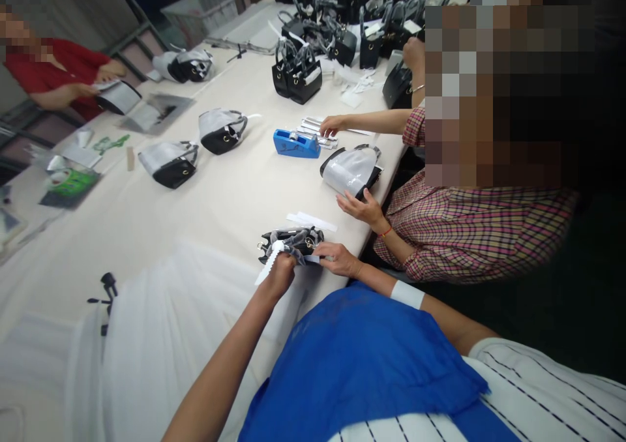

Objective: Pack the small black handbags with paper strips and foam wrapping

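A small black handbag [293,241] with grey wrapped handles lies near the table's front edge. My left hand [282,269] is closed on a white zigzag-edged strip [268,267] at the bag's near side. My right hand [337,257] rests on the bag's right end, fingers curled on a small white piece there. A stack of thin white sheets [161,338] lies on the table left of my arms.
A co-worker in a plaid shirt at my right holds a grey-wrapped bag [349,170] and reaches toward strips beside a blue tape dispenser [296,143]. Wrapped bags [171,163] lie across the white table [235,194]; several black bags [297,72] stand at the far end. A person in red sits at far left.
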`<state>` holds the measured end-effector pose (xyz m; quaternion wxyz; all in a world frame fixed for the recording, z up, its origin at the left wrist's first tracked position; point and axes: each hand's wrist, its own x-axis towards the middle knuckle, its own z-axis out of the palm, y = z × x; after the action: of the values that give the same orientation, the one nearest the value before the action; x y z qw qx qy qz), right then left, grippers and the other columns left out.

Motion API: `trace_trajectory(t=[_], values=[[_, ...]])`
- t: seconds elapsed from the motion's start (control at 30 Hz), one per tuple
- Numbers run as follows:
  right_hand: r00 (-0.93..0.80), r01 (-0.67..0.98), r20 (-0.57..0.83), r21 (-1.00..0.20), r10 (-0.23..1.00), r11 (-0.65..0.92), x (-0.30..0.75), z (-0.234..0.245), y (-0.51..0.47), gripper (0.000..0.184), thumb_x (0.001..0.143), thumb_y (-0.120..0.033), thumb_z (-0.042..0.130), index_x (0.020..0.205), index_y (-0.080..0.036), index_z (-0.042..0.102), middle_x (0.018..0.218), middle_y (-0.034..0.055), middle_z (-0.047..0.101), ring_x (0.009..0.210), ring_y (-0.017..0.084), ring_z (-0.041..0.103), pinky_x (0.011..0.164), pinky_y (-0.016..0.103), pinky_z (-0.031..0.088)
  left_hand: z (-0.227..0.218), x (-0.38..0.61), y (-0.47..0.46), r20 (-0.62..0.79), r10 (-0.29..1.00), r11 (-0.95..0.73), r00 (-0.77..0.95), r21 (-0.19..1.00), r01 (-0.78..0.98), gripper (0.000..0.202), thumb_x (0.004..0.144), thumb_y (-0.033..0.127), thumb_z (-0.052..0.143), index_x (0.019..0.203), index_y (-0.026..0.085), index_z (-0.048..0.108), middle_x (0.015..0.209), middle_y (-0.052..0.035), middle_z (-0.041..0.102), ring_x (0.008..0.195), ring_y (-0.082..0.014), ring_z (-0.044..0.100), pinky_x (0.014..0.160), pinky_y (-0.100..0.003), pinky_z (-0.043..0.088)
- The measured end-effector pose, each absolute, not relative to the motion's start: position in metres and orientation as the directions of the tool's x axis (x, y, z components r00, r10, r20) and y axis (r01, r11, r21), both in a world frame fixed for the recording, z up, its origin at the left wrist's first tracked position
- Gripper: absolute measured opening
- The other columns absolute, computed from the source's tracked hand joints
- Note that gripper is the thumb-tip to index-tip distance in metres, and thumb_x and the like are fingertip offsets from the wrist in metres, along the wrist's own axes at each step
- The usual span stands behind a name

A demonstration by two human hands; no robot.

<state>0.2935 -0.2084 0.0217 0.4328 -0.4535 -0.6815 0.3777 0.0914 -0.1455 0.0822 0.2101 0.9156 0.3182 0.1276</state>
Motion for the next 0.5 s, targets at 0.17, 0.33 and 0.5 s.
trace_trajectory(t=[0.17,0.33,0.5], values=[[-0.096,0.368,0.133,-0.916,0.986,0.16,0.29,0.023,-0.209,0.027,0.073,-0.008,0.055,0.091,-0.021,0.07,0.088,0.0013,0.068,0.075,0.013,0.062,0.074,0.024,0.05,0.07,0.085,-0.157,0.218,0.649,-0.755,0.729,0.299,0.583,0.029,0.077,-0.001,0.04,0.077,0.014,0.064,0.08,-0.0099,0.064,0.088,-0.023,0.057,0.079,-0.036,0.05],[-0.058,0.396,0.018,-0.917,0.998,0.039,0.292,0.023,-0.207,0.017,0.073,-0.02,0.066,0.09,-0.019,0.066,0.077,-0.001,0.067,0.064,0.011,0.06,0.069,0.023,0.049,0.074,0.08,-0.166,0.185,0.69,-0.703,0.7,0.401,0.587,0.028,0.085,0.005,0.04,0.091,0.017,0.064,0.088,-0.0076,0.064,0.09,-0.0206,0.055,0.079,-0.033,0.048],[-0.099,0.386,0.027,-0.92,0.995,0.063,0.292,0.024,-0.206,0.009,0.076,-0.023,0.065,0.084,-0.019,0.066,0.081,-0.0004,0.068,0.068,0.012,0.06,0.07,0.023,0.048,0.07,0.084,-0.163,0.103,0.797,-0.573,0.595,0.436,0.693,0.025,0.082,0.007,0.041,0.081,0.017,0.064,0.081,-0.0075,0.06,0.083,-0.0205,0.055,0.072,-0.031,0.046]])
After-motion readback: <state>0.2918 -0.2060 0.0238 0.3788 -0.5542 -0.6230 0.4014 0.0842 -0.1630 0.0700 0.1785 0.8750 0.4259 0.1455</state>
